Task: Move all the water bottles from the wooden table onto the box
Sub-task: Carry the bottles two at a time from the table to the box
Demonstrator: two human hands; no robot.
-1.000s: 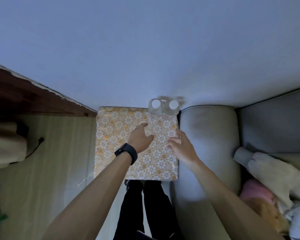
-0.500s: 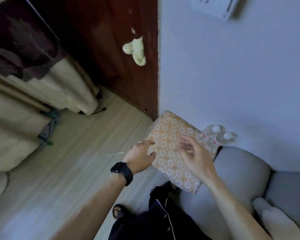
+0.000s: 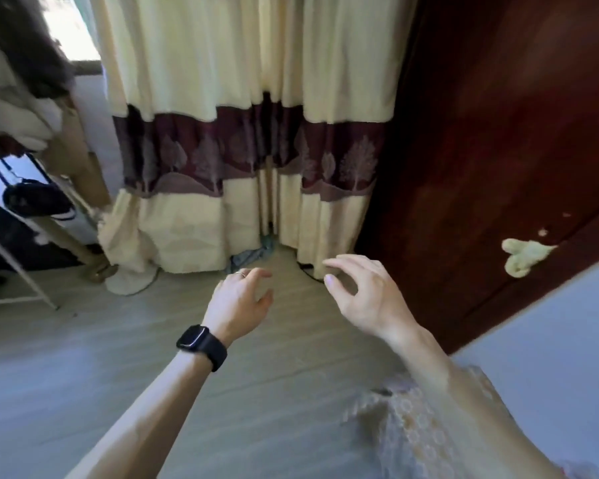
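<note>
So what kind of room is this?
Probably a room in someone's home, maybe a bedroom: long cream curtains reach the floor, there is a dark wooden door, and clothes hang at the left.

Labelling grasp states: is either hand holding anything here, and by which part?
Nothing is held. Left hand and right hand are both open and empty in mid-air above the floor.

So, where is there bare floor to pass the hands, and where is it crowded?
Bare: the grey wood-look floor below the left hand and right hand, both empty. Crowded: the cream-and-maroon curtain hem with a blue cloth; the white metal rack at left; the orange floral-patterned box, lower right.
</note>
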